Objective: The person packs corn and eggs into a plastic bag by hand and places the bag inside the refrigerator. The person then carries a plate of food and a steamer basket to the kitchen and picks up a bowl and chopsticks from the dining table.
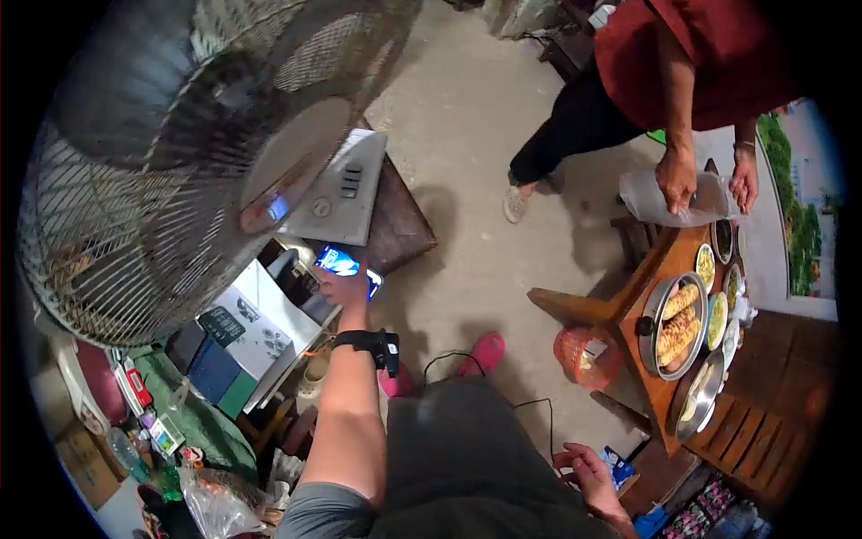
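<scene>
The left hand (344, 286) is extended beside the fan base (337, 193), its fingers apparently closed around a blue-and-white item (338, 260), although blur obscures the exact grip. The right hand (588, 473) is positioned near the blue packet (619, 468), with its fingers loosely curled and slightly apart. Across the table (633, 313), another person (696, 72) holds a translucent plastic bag (642, 196) with both hands.
</scene>
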`<act>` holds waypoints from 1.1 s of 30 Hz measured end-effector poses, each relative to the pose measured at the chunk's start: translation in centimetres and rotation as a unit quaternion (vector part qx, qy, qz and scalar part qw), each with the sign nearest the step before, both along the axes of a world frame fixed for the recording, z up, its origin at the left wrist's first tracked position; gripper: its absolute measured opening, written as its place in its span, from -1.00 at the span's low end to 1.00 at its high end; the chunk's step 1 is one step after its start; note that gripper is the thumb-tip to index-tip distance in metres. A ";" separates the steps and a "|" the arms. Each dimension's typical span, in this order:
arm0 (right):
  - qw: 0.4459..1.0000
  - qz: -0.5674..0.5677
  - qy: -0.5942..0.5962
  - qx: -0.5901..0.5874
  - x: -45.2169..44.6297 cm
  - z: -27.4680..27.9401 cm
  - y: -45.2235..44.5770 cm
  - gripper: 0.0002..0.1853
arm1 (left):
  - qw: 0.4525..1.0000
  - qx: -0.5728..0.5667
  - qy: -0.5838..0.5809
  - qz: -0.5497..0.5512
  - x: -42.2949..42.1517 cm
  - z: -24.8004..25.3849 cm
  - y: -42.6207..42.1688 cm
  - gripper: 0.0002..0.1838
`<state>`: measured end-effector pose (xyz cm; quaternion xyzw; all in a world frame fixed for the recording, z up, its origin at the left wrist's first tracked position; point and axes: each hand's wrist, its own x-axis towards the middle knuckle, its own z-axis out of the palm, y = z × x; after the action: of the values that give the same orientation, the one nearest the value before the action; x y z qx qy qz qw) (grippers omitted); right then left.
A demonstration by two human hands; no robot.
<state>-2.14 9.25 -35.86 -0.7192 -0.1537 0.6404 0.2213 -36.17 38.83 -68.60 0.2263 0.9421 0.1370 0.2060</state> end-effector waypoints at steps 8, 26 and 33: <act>0.995 -0.082 0.044 0.023 0.9 1.1 -1.7 -0.62 | 0.879 0.332 -0.343 0.010 3.3 8.0 -2.4 -0.53; 0.854 -0.292 -0.350 0.251 24.5 -0.7 -1.9 -0.85 | 0.666 -0.028 -0.330 -0.669 39.8 30.7 -3.4 -0.88; 0.903 -0.219 -0.352 0.114 25.2 -2.7 -0.2 -0.70 | 0.418 0.244 -0.093 -0.870 47.7 34.2 0.3 -0.86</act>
<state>23.01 9.02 -38.56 -0.8835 -0.1318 0.2586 0.3676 11.55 39.08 -34.44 0.9518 0.1443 0.1292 0.2380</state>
